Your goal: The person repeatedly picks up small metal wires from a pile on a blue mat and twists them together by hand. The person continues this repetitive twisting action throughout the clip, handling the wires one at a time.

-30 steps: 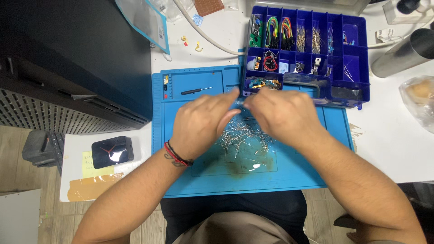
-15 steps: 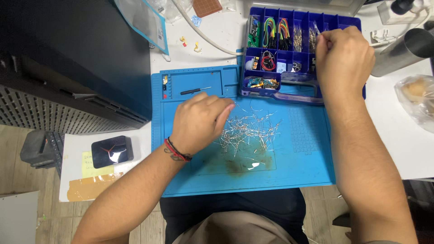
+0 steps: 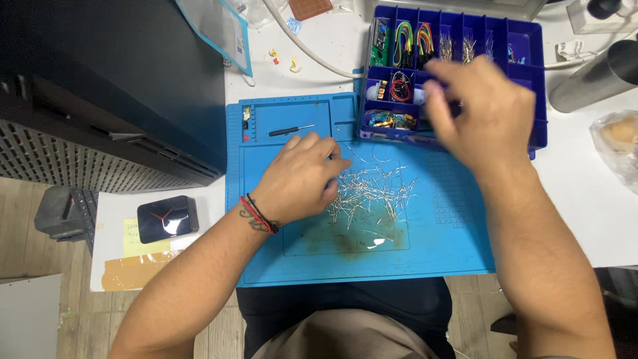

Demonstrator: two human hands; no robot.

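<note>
A work mat (image 3: 452, 252) is laid on the table (image 3: 578, 193), directly before the person. A heap of wire leads (image 3: 372, 196) is spread on the mat's middle, with the left hand (image 3: 299, 179) set at its left edge. A screwdriver (image 3: 291, 130) lies in the mat's far tray. Behind the mat's right part a compartment box (image 3: 538, 80) is placed (the right hand (image 3: 488, 113) is held over it). Further right, a metal cylinder (image 3: 595, 76) is found.

Blurred right hand (image 3: 488, 110) over part of the blue compartment box (image 3: 531, 80).
</note>
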